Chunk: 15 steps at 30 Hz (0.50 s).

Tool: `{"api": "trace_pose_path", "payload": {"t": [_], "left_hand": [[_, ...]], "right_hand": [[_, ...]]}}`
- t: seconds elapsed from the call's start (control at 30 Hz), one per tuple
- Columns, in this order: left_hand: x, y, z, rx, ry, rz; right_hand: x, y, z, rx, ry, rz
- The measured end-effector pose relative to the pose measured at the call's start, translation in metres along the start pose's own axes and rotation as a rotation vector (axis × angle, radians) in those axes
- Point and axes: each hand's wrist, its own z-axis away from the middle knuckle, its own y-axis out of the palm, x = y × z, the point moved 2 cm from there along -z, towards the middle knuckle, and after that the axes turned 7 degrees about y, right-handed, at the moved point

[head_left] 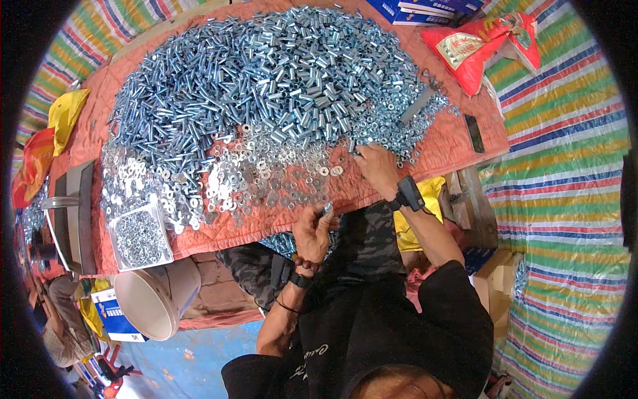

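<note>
My left hand is closed just off the near edge of the table, its thumb and fingers pinching a small bluish metal piece whose kind I cannot make out. Farther right, my right hand reaches over the tabletop, fingertips closed at a short metal sleeve. That spot lies between a spread of flat washers and a heap of nuts. Behind them rises a large pile of shiny metal sleeves, with long thin pins or bolts toward the left.
A white tray of small rings sits at the left front corner, above a white bucket. A flat grey bar lies on the nuts. Near the right edge are a dark strip and a red bag. Another person is far left.
</note>
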Motion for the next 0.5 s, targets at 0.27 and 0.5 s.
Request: {"api": "trace_pose_path", "payload": {"t": [0.27,0.5], "left_hand": [[0.004,-0.002,0.0,-0.017,-0.071,0.083],[0.002,-0.002,-0.006,-0.031,-0.066,0.075]], "right_hand": [[-0.004,-0.001,-0.006,0.024,-0.094,-0.023],[0.054,-0.025,0.044,0.045,-0.258,-0.441]]}}
